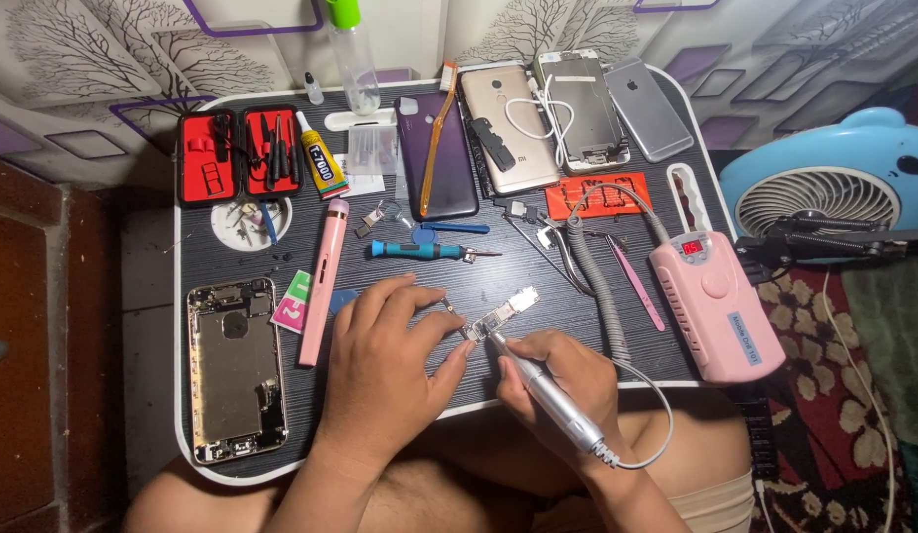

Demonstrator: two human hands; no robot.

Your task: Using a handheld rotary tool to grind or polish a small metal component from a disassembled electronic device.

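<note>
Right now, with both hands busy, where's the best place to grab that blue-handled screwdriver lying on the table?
Take the blue-handled screwdriver by its thick blue handle, pinching across it from above. It lies flat, with its thin metal tip pointing right toward the tweezers, so the left end gives the fingers more to hold. Probably come from the handle end, where the table shows bare surface, clear of the left hand working below it.

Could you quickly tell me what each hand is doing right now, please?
Left hand: fingers pinning the small circuit board to the table.
Right hand: closed around the grey rotary handpiece.
</note>
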